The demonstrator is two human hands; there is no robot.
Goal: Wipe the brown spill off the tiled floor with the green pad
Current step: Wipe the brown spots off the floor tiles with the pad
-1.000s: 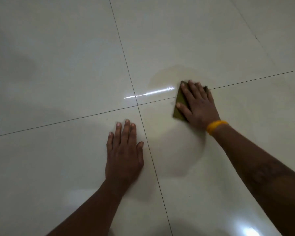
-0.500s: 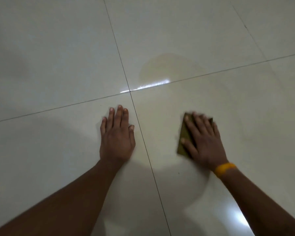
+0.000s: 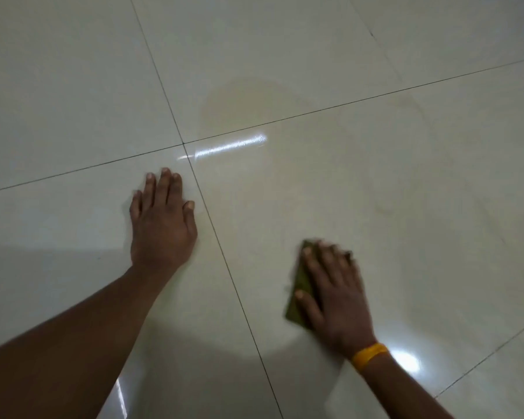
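Observation:
A faint brown spill (image 3: 248, 107) stains the pale tiled floor (image 3: 73, 71) just beyond a grout line, with thin smears trailing right and down. My right hand (image 3: 333, 291), with a yellow band at the wrist, presses flat on the green pad (image 3: 298, 293), well below the stain. Most of the pad is hidden under the fingers and the hand is blurred by motion. My left hand (image 3: 161, 219) lies flat on the tile left of the grout crossing, fingers spread, holding nothing.
Dark grout lines cross at the floor's middle (image 3: 183, 144). Bright light reflections glint on the glossy tiles near the crossing (image 3: 230, 145) and by my right wrist (image 3: 406, 359).
My right hand has dragged the pad down, toward me, away from the spill. My left hand stays planted on the floor while the view shifts.

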